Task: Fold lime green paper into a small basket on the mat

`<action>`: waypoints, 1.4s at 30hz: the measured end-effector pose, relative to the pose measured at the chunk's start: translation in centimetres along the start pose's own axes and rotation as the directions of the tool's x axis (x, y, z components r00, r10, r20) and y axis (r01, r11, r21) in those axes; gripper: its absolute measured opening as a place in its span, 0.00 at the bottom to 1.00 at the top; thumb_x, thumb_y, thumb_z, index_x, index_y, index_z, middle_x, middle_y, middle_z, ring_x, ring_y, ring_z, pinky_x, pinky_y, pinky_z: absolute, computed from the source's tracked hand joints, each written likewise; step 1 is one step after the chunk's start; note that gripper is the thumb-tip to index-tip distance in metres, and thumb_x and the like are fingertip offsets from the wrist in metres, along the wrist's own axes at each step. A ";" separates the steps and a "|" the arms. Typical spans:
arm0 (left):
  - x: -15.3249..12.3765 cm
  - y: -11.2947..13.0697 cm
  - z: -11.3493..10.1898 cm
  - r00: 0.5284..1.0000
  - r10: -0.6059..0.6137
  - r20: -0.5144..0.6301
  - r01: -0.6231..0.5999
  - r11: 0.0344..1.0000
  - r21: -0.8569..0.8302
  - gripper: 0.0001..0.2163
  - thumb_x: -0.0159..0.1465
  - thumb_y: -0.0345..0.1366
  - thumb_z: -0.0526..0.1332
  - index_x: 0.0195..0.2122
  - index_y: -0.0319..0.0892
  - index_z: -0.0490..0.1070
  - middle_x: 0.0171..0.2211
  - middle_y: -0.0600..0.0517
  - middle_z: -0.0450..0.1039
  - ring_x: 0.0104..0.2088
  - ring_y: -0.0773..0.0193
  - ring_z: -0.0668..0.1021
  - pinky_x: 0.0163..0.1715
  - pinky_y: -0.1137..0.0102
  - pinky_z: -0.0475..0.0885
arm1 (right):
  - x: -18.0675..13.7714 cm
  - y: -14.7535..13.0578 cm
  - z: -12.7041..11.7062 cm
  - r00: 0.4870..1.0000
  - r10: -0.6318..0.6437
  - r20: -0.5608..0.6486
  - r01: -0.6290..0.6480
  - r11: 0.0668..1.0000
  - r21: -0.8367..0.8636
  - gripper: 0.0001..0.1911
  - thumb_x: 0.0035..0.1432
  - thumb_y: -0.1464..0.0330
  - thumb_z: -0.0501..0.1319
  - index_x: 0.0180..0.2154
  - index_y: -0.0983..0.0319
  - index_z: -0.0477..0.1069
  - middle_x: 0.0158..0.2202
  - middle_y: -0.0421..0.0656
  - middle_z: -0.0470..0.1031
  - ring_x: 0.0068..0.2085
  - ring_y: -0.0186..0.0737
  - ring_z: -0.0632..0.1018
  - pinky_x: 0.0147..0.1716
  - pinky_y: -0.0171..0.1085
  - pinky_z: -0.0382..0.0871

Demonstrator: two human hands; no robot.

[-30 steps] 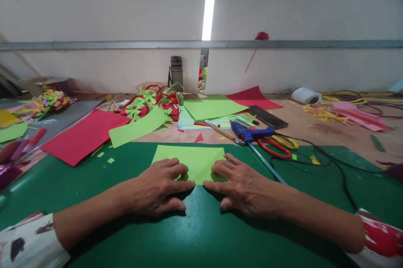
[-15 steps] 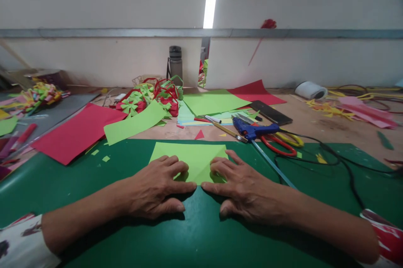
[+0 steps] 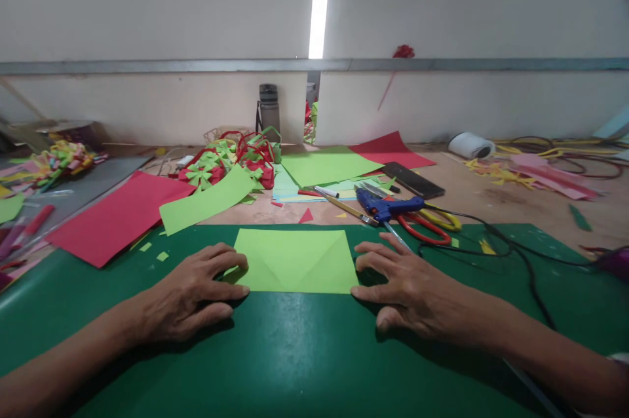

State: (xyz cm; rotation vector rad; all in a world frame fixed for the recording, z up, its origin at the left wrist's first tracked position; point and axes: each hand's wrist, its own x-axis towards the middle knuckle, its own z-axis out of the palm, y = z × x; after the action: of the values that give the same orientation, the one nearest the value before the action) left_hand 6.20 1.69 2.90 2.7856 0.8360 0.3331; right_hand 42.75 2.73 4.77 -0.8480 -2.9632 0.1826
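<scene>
A light green sheet of paper (image 3: 295,264), folded flat with faint diagonal creases, lies on the green mat (image 3: 289,359). At its near left corner, the index fingertip of my left hand (image 3: 194,293) presses down on the near edge. My right hand (image 3: 405,287) does the same at the near right corner. Both hands rest on the mat with thumbs apart from the index fingers and the other fingers loosely bent. Neither hand grips anything.
Beyond the mat lie a blue glue gun (image 3: 386,207), red-handled scissors (image 3: 425,231), a box cutter (image 3: 348,208) and a black phone (image 3: 413,180). Red paper (image 3: 120,215) and a curved green strip (image 3: 206,202) sit to the left. A bottle (image 3: 269,110) stands behind paper bows (image 3: 216,166).
My hands have slid apart along the paper's near edge, from its middle out to its two corners. The view has tilted slightly.
</scene>
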 end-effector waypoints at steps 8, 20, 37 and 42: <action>-3.2 -1.5 0.8 0.985 -0.068 -0.156 0.066 0.998 -0.017 0.12 0.67 0.37 0.52 0.43 0.47 0.75 0.54 0.45 0.64 0.53 0.50 0.65 0.50 0.58 0.65 | -0.7 0.1 -0.5 0.999 -0.037 -0.030 0.038 0.999 0.013 0.13 0.61 0.59 0.56 0.39 0.57 0.76 0.41 0.46 0.72 0.54 0.49 0.67 0.54 0.52 0.53; -4.8 -1.3 0.5 0.972 -0.179 -0.155 0.180 0.984 -0.008 0.10 0.65 0.35 0.55 0.39 0.46 0.77 0.56 0.47 0.65 0.56 0.51 0.66 0.52 0.58 0.65 | -0.3 -0.3 0.4 0.989 0.002 -0.149 -0.002 1.000 0.005 0.12 0.62 0.64 0.55 0.41 0.61 0.74 0.43 0.50 0.72 0.49 0.48 0.72 0.52 0.52 0.59; -3.6 -2.2 0.5 0.893 -0.374 -0.251 0.379 0.925 -0.031 0.13 0.66 0.40 0.54 0.41 0.41 0.75 0.48 0.44 0.72 0.48 0.56 0.74 0.47 0.64 0.70 | 0.9 0.0 0.4 0.987 0.114 -0.112 -0.082 0.962 0.260 0.12 0.62 0.65 0.53 0.35 0.60 0.75 0.44 0.47 0.74 0.45 0.43 0.73 0.49 0.44 0.62; 1.2 -0.7 2.4 0.915 -0.351 -0.201 0.380 0.915 0.135 0.29 0.61 0.46 0.59 0.61 0.41 0.60 0.62 0.40 0.55 0.61 0.42 0.58 0.56 0.48 0.60 | 3.3 3.1 -0.1 0.806 0.574 -0.146 -0.404 0.713 0.573 0.13 0.55 0.67 0.56 0.40 0.65 0.74 0.35 0.44 0.76 0.36 0.43 0.75 0.36 0.38 0.68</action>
State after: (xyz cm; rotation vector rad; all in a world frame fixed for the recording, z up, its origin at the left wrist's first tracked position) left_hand 7.45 2.58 0.65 2.6943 1.4679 0.4587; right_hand 41.57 7.09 4.56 -1.3991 -2.1434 0.7522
